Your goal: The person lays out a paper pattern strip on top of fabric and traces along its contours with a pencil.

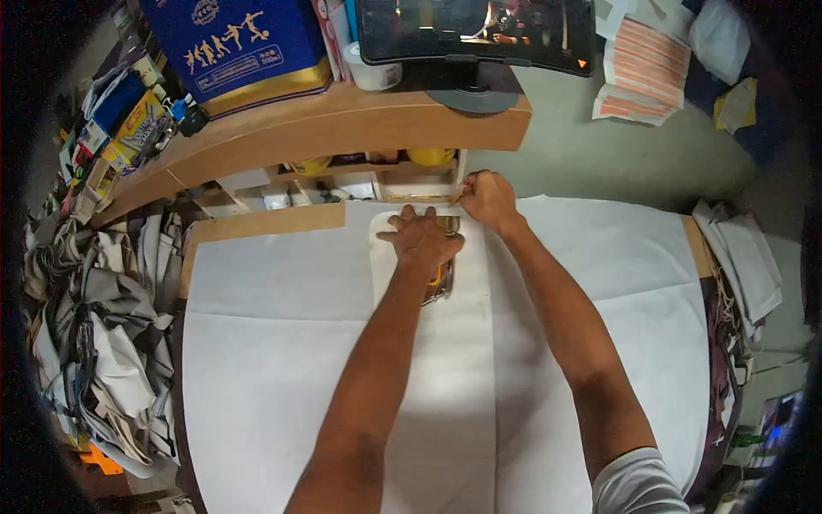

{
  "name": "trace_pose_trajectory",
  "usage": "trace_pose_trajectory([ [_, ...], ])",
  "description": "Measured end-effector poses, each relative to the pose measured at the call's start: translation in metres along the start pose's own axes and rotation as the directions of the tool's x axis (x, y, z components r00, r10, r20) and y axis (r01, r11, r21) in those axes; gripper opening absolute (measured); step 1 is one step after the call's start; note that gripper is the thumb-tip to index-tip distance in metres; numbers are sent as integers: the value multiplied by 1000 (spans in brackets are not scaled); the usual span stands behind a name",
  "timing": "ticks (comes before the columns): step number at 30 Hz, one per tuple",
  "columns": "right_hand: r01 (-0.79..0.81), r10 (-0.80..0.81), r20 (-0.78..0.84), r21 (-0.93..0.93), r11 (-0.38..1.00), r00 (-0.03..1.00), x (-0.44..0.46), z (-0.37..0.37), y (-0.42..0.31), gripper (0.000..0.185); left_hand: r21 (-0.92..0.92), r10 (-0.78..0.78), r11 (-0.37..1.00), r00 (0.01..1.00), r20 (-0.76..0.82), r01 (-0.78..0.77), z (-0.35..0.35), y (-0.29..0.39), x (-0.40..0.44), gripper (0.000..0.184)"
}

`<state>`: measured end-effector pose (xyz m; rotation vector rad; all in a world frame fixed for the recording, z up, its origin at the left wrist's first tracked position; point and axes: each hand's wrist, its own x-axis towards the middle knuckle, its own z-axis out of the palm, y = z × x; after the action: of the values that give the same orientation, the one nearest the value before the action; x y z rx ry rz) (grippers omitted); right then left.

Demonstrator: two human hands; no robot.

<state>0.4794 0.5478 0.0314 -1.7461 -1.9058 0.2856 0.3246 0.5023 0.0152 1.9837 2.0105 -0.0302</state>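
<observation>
My left hand (pixel 418 240) lies with its fingers spread on a long cream pattern piece (pixel 437 351) on the white fabric (pixel 274 377). Partly under its palm and beside the thumb is a shiny brown and yellow object (pixel 440 289) whose kind I cannot make out. My right hand (pixel 488 202) is closed in a pinch at the far edge of the fabric, just past the top right corner of the pattern piece. A thin brownish tip shows at its fingers; the rest is hidden in the grip.
Behind the fabric stands a wooden shelf (pixel 342 128) with small compartments, carrying a blue box (pixel 235 51), a white tub (pixel 373 70) and a screen on a stand (pixel 475 43). Piled cloth (pixel 120 343) flanks the table at left; folded cloth (pixel 741 265) hangs at right.
</observation>
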Motion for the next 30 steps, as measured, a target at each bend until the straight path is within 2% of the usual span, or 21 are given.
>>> trace_pose_trajectory([
  [1, 21, -21, 2, 10, 1000, 1000, -1, -2, 1, 19, -7, 4, 1000, 1000, 3, -4, 3, 5, -1, 90],
  [3, 42, -42, 1, 23, 999, 999, 1, 4, 5, 19, 67, 78, 995, 991, -113, -71, 6, 11, -3, 82],
  [5, 21, -19, -67, 21, 1000, 998, 2, 9, 1, 19, 112, 120, 989, 978, -172, -102, 13, 16, -1, 78],
  [7, 9, -9, -32, 14, 1000, 999, 2, 3, -1, 19, 171, 323, 941, 926, -197, -292, 28, 19, 2, 60],
  [13, -33, 31, 28, 63, 997, 999, 4, 1, 8, 24, 84, 333, 941, 865, -375, -326, 50, 12, 0, 60],
  [15, -52, 48, 48, 86, 995, 998, 6, 4, 13, 25, 83, 333, 942, 869, -366, -325, 51, 11, 2, 60],
  [17, 1, 1, -21, 88, 996, 1000, 4, 6, 14, 26, 81, 331, 943, 874, -356, -324, 49, 13, 2, 60],
  [19, 14, -15, 6, 53, 998, 1000, 3, -1, 13, 25, 40, 289, 956, 921, -262, -289, 41, 16, 2, 62],
  [23, 39, -39, 62, -13, 999, 997, 1, -15, 24, 25, 21, 268, 962, 925, -270, -272, 42, 18, 3, 60],
  [27, 19, -18, 52, -14, 1000, 999, 2, -14, 32, 24, 30, 261, 964, 927, -269, -263, 39, 21, 0, 58],
  [29, 61, -61, -56, 2, 998, 997, 3, -3, 27, 21, 29, 263, 964, 932, -248, -265, 37, 22, -1, 58],
  [30, 57, -57, -58, 4, 998, 997, 4, -1, 26, 21, 37, 269, 962, 926, -265, -269, 39, 22, -1, 58],
])
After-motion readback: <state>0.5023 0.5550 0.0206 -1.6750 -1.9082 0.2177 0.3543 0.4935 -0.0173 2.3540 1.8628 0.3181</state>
